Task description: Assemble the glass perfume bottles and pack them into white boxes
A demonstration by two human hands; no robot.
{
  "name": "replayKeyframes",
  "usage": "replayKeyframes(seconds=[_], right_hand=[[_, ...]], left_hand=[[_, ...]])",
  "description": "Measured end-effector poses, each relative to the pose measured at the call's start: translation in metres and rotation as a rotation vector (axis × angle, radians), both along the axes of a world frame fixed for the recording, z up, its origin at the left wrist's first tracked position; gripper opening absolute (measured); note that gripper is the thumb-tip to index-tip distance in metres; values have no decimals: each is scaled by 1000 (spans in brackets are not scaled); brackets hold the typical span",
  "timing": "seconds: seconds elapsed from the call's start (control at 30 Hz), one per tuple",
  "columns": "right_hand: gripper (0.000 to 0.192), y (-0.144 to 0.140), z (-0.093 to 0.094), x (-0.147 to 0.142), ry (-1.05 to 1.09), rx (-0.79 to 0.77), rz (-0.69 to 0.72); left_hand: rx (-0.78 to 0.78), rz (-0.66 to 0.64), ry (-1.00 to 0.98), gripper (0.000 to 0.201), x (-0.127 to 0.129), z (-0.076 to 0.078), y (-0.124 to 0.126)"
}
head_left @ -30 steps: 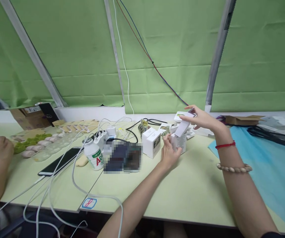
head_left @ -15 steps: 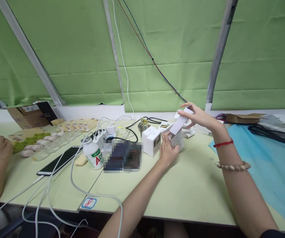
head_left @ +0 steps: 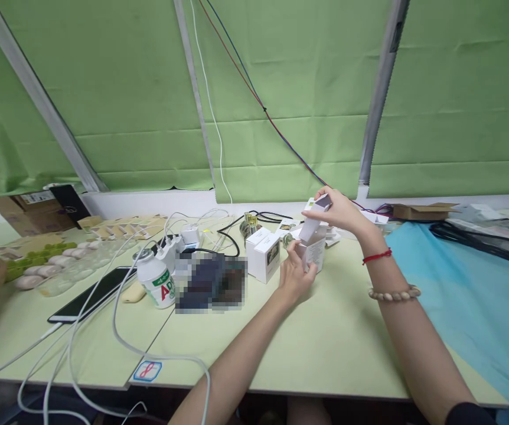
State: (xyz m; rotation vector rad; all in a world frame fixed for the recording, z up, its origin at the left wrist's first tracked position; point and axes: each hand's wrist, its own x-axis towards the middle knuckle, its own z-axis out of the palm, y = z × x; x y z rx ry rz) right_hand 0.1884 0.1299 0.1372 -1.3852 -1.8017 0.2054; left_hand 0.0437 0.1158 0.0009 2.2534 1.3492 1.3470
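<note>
At the table's (head_left: 347,348) centre the left hand (head_left: 296,274) has a closed grip on a small white box (head_left: 314,252) while the right hand (head_left: 341,211), at one o'clock, pinches its raised lid flap (head_left: 315,217), which could crease or tear if pulled hard.

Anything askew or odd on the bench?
Nothing spilled or damaged. Loose white charging cables sprawl across the pale green table and hang off its front edge. The small white carton between both hands has its lid flap open.
</note>
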Motion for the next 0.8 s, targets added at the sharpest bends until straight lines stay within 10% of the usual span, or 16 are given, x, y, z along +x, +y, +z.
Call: replayKeyframes(seconds=[0.8], right_hand=[[59, 2, -3, -12, -156, -14, -178]], left_hand=[[74, 119, -26, 36, 0, -6, 11]])
